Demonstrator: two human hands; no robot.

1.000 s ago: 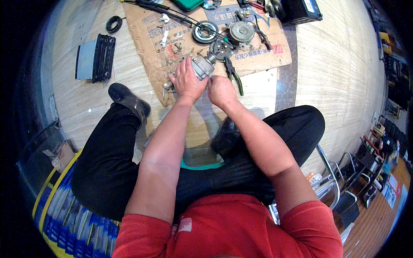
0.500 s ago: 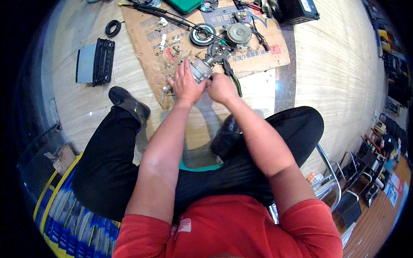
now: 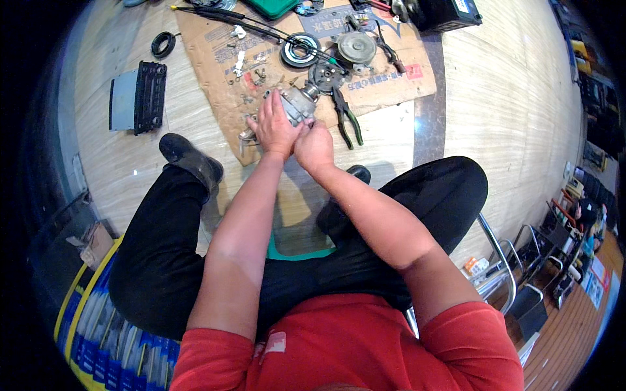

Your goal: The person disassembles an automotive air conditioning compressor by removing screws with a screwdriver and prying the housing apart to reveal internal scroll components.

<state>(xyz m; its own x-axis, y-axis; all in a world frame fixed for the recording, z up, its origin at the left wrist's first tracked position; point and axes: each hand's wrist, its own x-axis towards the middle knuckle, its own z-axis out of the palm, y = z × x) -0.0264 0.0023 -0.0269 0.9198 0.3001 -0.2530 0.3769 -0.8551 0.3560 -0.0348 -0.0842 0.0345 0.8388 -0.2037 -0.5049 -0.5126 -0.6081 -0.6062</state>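
Note:
A silver metal compressor body (image 3: 298, 104) lies on the cardboard, its shaft end pointing away to the right. My left hand (image 3: 276, 128) rests across its left side with fingers stretched and spread, pressing it down. Close beside, my right hand (image 3: 314, 146) is closed in a fist at the compressor's near edge; what its fingers hold is hidden. Pliers (image 3: 346, 117) with dark green handles lie spread just right of that hand. Beyond the compressor are a round clutch plate (image 3: 326, 77), a ringed pulley (image 3: 300, 50) and a round metal part (image 3: 356, 47).
The printed cardboard sheet (image 3: 215, 85) carries small bolts, white fittings and a long black cable (image 3: 228, 21). A car radio unit (image 3: 138, 98) and a black ring (image 3: 163, 45) lie on the left floor. A black battery (image 3: 450, 16) and green case (image 3: 270, 6) stand farther back.
My right hand has swung left and nearer along the compressor's edge, baring the pliers' handles. My left hand stays on the compressor. The whole view has shifted slightly.

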